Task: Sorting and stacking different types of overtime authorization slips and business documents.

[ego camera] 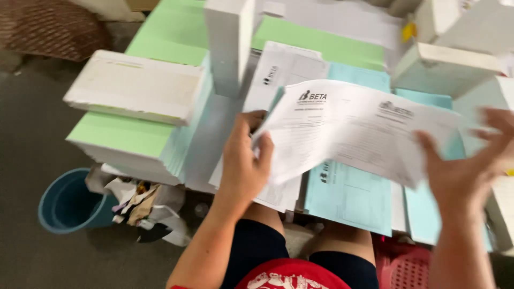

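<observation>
Paper-stacked table; left hand grips white sheets.

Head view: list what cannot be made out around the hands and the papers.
- Right hand: motion-blurred; its grip on the white sheets is unclear.
- Blue sheets: mostly covered by the white sheets.
- Left hand: fingertips hidden behind the sheets' edge.
- Blue bin: contents hidden by crumpled scraps.
</observation>
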